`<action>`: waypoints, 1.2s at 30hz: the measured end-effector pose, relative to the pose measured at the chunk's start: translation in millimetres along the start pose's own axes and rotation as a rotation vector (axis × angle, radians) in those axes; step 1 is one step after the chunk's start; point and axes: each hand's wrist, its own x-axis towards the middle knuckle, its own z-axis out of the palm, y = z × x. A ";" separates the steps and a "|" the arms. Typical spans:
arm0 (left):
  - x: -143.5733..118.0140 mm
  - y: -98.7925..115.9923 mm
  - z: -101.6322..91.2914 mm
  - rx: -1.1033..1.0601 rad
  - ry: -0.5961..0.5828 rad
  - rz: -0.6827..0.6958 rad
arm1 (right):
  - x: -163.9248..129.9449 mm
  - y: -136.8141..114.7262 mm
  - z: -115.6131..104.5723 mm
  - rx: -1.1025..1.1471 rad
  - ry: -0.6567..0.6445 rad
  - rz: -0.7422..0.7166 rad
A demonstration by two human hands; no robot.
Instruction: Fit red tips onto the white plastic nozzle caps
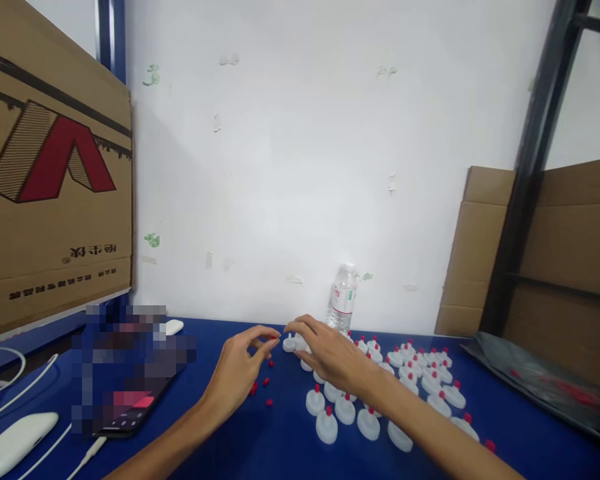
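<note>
My left hand [237,363] is closed in a pinch, with a small red cap [274,338] at its thumb and fingertip. My right hand [330,353] curves round a white nozzle lid [300,343], its thumb below and its fingers above; the contact is partly hidden. Beside it stands another white lid [289,343] with a bare nozzle. On the table under my left hand lie several loose red caps [267,382]. Around and beyond my right forearm stand many white lids [327,427] with red caps on their nozzles.
A water bottle [343,300] stands against the white wall. To the left are a phone [135,410] on a cable, a white device [17,443] and a large cardboard box [55,173]. At the right lies a grey plastic bag [535,383] on the blue table [220,443].
</note>
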 end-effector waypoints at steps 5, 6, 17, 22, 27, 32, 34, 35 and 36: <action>-1.9 2.6 2.9 -0.225 -0.032 -0.012 | 0.7 -10.7 2.0 -0.026 0.008 0.027; -1.8 2.8 3.3 -0.247 -0.028 -0.022 | 0.3 -9.7 2.3 -0.020 0.025 0.023; -3.7 4.9 -3.9 -0.030 -0.125 0.069 | -2.7 -11.3 11.1 0.118 0.231 -0.090; -8.0 10.5 -4.0 -0.058 -0.194 0.104 | -3.3 -14.1 16.5 0.101 0.222 -0.109; -7.9 9.5 -4.3 -0.070 -0.255 0.069 | -5.7 -12.1 20.3 -0.016 0.285 -0.234; -3.1 19.1 -15.2 0.243 -0.245 0.193 | -3.3 -12.4 11.9 -0.083 0.273 -0.315; -2.5 23.3 -18.6 0.500 -0.242 0.183 | -1.6 -9.7 7.5 -0.114 0.186 -0.295; -3.2 24.3 -19.4 0.627 -0.248 0.159 | -1.2 -6.6 6.0 -0.151 0.139 -0.278; -4.7 24.6 -19.7 0.736 -0.270 0.135 | -1.3 -2.0 5.2 -0.192 0.095 -0.248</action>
